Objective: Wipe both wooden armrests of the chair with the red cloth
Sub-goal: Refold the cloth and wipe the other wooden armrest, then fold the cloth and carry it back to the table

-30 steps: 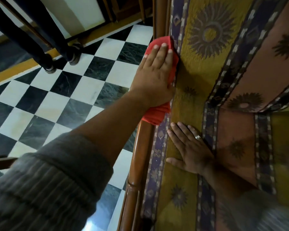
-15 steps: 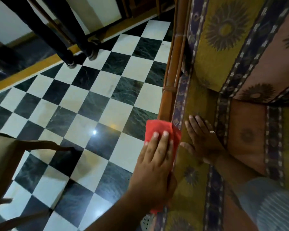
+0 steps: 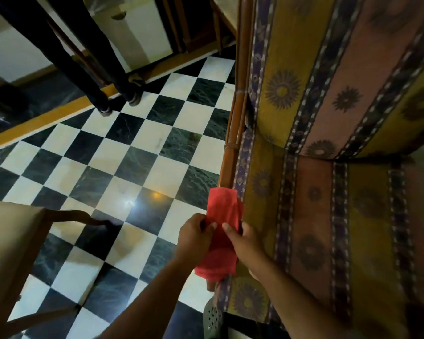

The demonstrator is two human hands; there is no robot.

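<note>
The red cloth (image 3: 222, 221) lies draped over the near part of the chair's left wooden armrest (image 3: 233, 133), a brown rail running along the edge of the patterned yellow and pink cushions (image 3: 311, 216). My left hand (image 3: 194, 237) pinches the cloth's left edge. My right hand (image 3: 245, 241) grips its right side, beside the seat cushion. Both hands hold the cloth at the same height, thumbs nearly meeting. The other armrest is out of view.
A black and white checkered floor (image 3: 123, 167) lies left of the chair. A second chair's pale seat and wooden frame (image 3: 22, 241) stand at lower left. Dark furniture legs (image 3: 103, 104) stand at the back. A grey perforated shoe (image 3: 212, 319) shows below the cloth.
The left hand slid the cloth back along the armrest toward me. The right hand left the seat cushion and took hold of the cloth's right side. The camera view tilted back.
</note>
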